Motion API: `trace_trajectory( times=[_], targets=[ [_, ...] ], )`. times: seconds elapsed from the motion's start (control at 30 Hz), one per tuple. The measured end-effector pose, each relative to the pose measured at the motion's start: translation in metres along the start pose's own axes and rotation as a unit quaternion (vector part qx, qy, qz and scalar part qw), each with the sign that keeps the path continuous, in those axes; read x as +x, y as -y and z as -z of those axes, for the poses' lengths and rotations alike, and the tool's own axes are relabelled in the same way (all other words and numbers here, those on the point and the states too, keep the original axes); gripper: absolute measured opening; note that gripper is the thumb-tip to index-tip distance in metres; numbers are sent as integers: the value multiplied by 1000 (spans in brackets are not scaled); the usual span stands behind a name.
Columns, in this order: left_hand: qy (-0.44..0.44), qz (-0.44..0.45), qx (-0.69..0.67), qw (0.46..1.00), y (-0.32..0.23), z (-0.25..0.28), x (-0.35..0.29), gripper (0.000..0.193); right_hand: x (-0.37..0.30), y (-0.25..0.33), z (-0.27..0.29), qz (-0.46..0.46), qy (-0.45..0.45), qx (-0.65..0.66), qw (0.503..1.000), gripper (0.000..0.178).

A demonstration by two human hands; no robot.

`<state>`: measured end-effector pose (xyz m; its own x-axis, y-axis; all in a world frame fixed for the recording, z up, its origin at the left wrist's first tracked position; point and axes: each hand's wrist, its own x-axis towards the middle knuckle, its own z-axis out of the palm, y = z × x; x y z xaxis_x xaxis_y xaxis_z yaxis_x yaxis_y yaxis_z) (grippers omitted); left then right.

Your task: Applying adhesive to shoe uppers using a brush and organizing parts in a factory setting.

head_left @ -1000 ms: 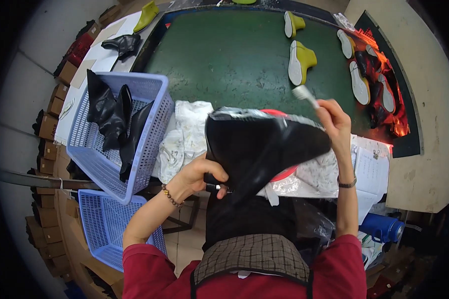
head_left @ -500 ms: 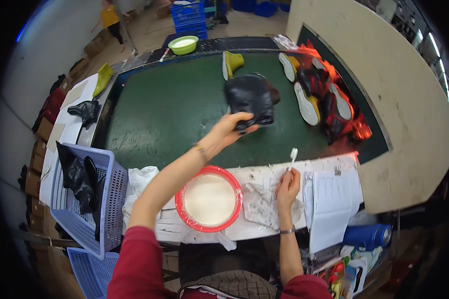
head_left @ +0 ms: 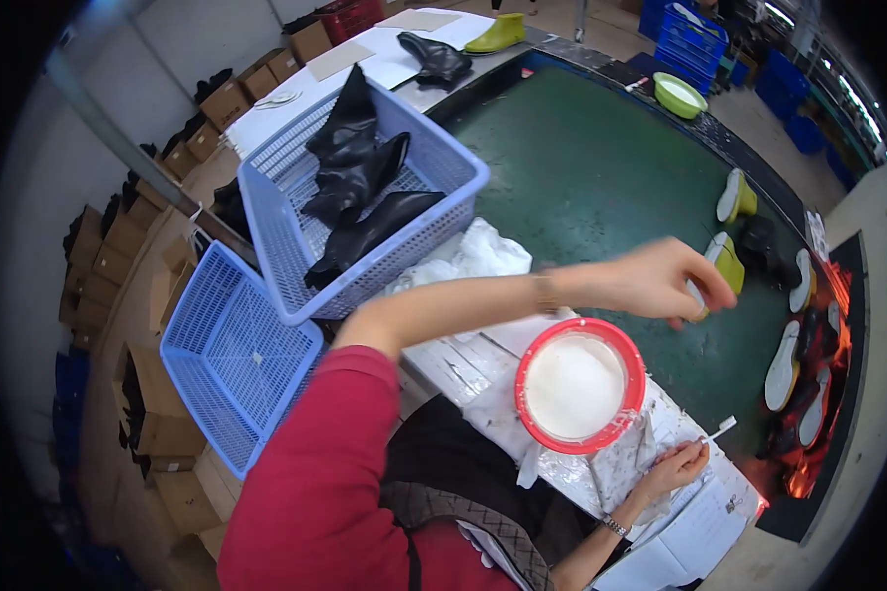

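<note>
My left hand (head_left: 665, 281) reaches over the green work surface (head_left: 581, 177), a little blurred, its fingers loosely bent and apart with nothing visible in them. Just beyond it lies a boot with a black upper (head_left: 767, 251) and a yellow-and-white sole part (head_left: 725, 261). My right hand (head_left: 675, 468) rests near the front edge, closed on a small white toothbrush (head_left: 723, 428) with its head pointing away. Between my arms stands a red-rimmed bowl (head_left: 629, 419) of creamy white liquid. Beside the right hand lies a stained cloth (head_left: 626, 463).
Black boot uppers (head_left: 360, 207) lie in a blue-purple basket (head_left: 276, 256) at left; another basket (head_left: 241, 355) sits lower. Several soled boots (head_left: 784, 364) lie at right under a red glow. A green basin (head_left: 680, 96), yellow boot (head_left: 498, 34) and papers (head_left: 675, 542) are around.
My left hand has let go of the black boot, which now lies on the green surface, and is drawn back empty. The view has turned left. My right hand keeps the toothbrush.
</note>
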<state>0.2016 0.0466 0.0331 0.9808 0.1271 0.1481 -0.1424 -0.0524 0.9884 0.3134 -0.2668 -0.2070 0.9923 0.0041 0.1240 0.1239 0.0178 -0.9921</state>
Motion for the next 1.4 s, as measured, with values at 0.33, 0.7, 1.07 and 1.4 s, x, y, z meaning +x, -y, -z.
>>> trace_trajectory(
  times=[0.33, 0.7, 1.07, 1.4],
  targets=[
    [-364, 270, 585, 673, 65, 333, -329, 81, -22, 68, -27, 17, 22, 60, 998, 29],
    [-719, 259, 405, 502, 106, 448, -372, 114, -48, 104, 29, 56, 48, -39, 997, 25],
    [-763, 118, 430, 468, 79, 463, -377, 50, -65, 93, 28, 11, 68, -35, 997, 21],
    [-612, -96, 451, 643, -125, 177, -336, 34, -72, 104, -6, 99, 142, -183, 968, 19]
  ],
)
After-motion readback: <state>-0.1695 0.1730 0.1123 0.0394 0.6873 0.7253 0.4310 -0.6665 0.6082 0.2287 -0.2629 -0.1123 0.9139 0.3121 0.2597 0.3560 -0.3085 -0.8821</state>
